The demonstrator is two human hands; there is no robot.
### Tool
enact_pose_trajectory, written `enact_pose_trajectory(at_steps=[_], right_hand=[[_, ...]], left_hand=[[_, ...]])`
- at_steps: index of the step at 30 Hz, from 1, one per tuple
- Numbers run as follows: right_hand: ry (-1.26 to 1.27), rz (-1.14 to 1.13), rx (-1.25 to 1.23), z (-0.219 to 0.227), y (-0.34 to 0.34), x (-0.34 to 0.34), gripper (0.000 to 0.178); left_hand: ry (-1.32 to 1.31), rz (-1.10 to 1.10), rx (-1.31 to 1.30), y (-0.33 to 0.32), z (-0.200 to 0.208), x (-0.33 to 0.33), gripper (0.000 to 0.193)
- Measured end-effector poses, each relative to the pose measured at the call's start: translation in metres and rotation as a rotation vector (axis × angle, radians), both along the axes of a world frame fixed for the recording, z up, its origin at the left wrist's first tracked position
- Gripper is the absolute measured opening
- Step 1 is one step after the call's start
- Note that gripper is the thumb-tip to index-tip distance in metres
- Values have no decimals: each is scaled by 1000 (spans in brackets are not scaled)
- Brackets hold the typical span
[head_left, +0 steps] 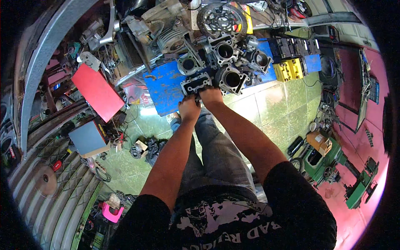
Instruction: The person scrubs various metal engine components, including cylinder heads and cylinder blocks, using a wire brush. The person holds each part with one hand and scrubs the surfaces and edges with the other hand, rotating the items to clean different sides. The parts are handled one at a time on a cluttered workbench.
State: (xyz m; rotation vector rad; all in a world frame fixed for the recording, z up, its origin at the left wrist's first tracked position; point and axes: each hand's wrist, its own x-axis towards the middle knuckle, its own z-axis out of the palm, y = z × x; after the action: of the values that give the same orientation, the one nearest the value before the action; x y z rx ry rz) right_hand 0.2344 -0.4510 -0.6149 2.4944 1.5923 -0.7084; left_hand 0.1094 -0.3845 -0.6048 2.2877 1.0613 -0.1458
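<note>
engine part [196,83], grey metal, at the blue desk's [164,85] near edge; i see left hand [190,108] and right hand [211,96] gripping its near side. i'd expect it heavy, stiff, maybe oily, best held by solid outer edges. green tiled floor [273,100], pink wall [343,204] around.

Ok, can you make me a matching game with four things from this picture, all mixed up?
Things:
1. Left hand
2. Wall
3. Sheet on the bench
4. Machine at the right

Matches:
A. Green
B. At the near edge of a grey metal part
C. Pink
D. Blue, with brownish marks

Right pairs: 1-B, 2-C, 3-D, 4-A
</note>
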Motion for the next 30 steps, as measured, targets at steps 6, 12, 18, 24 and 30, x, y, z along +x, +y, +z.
enact_pose_trajectory(at_steps=[6,12,18,24,30], right_hand=[[151,73,-165,49,-4,-33,20],[446,131,-307,82,-31,-86,35],[378,167,-261,190,-14,-131,34],[102,136,357,277,12,-145,23],[-169,135,793,443,73,-123,17]], left_hand=[[-5,-159,49,8,29,-54,26],[-59,-241,-226,2,93,-131,24],[-15,-282,-81,2,178,-194,39],[-365,-310,298,69,287,-192,27],[-693,-327,701,132,421,-165,28]])
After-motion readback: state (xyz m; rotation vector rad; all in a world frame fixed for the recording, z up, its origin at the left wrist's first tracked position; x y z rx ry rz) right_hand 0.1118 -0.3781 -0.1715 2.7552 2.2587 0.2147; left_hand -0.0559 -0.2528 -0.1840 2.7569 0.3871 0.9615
